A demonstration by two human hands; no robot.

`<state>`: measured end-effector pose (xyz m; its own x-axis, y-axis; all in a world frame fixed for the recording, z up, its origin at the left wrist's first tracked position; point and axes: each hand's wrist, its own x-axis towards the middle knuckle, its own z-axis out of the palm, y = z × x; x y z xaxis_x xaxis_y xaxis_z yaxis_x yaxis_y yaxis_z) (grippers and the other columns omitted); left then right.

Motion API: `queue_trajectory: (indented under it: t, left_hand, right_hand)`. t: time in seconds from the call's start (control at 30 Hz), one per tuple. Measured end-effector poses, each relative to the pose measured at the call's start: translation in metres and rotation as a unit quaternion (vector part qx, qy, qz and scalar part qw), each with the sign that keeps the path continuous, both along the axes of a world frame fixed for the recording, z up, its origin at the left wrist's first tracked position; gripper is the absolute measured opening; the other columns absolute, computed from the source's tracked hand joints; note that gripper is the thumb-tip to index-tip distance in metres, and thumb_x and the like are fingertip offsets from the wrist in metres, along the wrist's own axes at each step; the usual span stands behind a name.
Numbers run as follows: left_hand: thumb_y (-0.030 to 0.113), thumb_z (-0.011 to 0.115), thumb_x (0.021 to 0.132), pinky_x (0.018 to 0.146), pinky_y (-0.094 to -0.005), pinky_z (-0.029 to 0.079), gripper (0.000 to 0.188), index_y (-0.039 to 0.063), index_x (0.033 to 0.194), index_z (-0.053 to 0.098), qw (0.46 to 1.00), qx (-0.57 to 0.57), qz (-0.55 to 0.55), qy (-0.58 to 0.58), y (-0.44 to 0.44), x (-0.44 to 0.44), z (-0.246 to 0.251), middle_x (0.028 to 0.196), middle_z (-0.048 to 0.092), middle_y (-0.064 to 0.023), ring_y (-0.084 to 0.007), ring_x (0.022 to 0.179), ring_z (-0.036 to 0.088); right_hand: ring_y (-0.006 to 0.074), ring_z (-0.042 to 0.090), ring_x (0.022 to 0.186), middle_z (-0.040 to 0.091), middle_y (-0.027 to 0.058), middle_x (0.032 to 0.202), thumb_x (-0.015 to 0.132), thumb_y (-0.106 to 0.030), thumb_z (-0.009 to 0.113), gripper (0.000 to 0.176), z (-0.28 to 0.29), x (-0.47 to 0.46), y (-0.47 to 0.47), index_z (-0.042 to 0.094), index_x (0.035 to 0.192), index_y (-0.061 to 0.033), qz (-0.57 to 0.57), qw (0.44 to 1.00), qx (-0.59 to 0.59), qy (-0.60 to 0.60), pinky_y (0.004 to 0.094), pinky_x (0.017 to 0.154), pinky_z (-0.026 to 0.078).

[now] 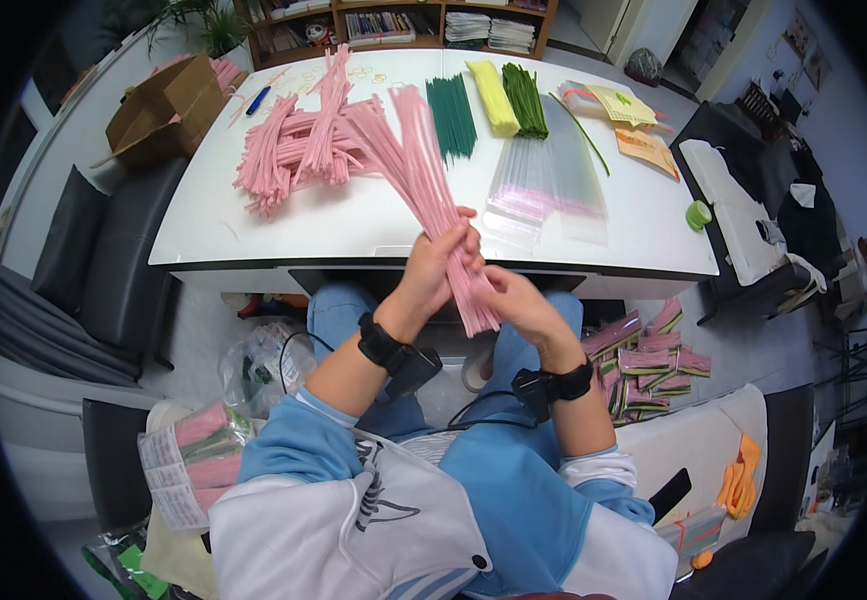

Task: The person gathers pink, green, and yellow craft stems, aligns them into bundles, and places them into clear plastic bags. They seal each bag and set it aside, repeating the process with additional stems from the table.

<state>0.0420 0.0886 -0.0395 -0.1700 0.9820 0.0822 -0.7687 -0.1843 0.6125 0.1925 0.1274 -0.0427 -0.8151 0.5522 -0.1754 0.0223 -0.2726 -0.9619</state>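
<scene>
My left hand [437,262] is closed around a long bundle of pink fuzzy stems [433,187], held aslant over the table's front edge. The bundle's upper end fans apart above the table. With bent fingers, my right hand [512,300] touches the stems near their lower end; its fingertips are partly hidden, so its hold is unclear. More pink bundles [291,150] lie piled at the left on the white table [328,240]. Behind my hands are dark green sticks [451,118], a pale yellow bundle [495,99], green fuzzy stems [525,101] and clear plastic sleeves [546,187].
A blue pen [258,100] and loose rubber bands [362,73] lie at the back left. Paper packets [647,150] and a green tape roll [698,215] are at the right. A cardboard box [170,112] stands beyond the left edge. Wrapped pink bundles [643,364] lie low on my right.
</scene>
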Motion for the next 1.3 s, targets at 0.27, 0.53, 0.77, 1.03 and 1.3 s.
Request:
queue_trajectory:
  t: [0.27,0.53,0.77,1.03,1.3]
  left_hand:
    - [0.016,0.050,0.093,0.058,-0.0248,0.044,0.022,0.003,0.109,0.045,0.999,0.004,-0.049,0.007,-0.003,0.004,0.000,0.070,0.045,-0.0024,-0.0113,0.059,0.045]
    - [0.015,0.054,0.089,0.085,-0.0403,0.050,0.029,0.003,0.112,0.040,0.991,0.008,-0.039,0.127,0.033,0.002,0.022,0.073,0.048,-0.0046,-0.0136,0.066,0.053]
    - [0.013,0.055,0.089,0.063,-0.0335,0.051,0.022,0.003,0.105,0.044,0.989,0.042,-0.034,0.136,0.130,-0.025,0.071,0.070,0.048,-0.0041,-0.0137,0.060,0.051]
    - [0.012,0.053,0.090,0.056,-0.0281,0.048,0.014,0.004,0.099,0.046,0.992,0.015,-0.064,0.105,0.254,-0.075,0.049,0.069,0.050,-0.0026,-0.0120,0.057,0.050]
    - [0.009,0.050,0.091,0.053,-0.0272,0.045,0.015,0.006,0.104,0.043,0.997,-0.068,-0.039,0.019,0.307,-0.105,-0.039,0.069,0.048,-0.0025,-0.0123,0.057,0.048]
  right_hand:
    - [0.0097,0.048,0.047,0.047,-0.0008,0.056,0.086,-0.019,0.063,0.021,-0.008,-0.011,-0.010,0.059,0.086,0.0019,0.113,0.986,-0.118,-0.029,0.0268,0.055,0.050]
    - [0.0056,0.032,0.042,0.034,-0.0054,0.052,0.089,-0.026,0.059,0.025,0.025,-0.014,0.033,0.056,0.087,-0.0013,0.115,0.990,-0.071,-0.039,0.0245,0.047,0.039]
    - [0.0143,0.058,0.057,0.058,0.0040,0.067,0.084,-0.027,0.066,0.029,0.067,-0.039,0.126,0.057,0.091,0.0003,0.047,0.999,0.013,-0.012,0.0306,0.062,0.053]
    - [0.0238,0.064,0.080,0.067,0.0111,0.089,0.071,-0.033,0.074,0.035,0.026,0.015,0.365,0.067,0.089,-0.0040,-0.272,0.784,0.354,-0.432,0.0345,0.065,0.051]
    - [0.0357,0.064,0.084,0.064,0.0251,0.088,0.065,-0.019,0.072,0.033,-0.060,0.051,0.464,0.064,0.084,0.0071,-0.212,0.721,0.289,-0.592,0.0382,0.074,0.051]
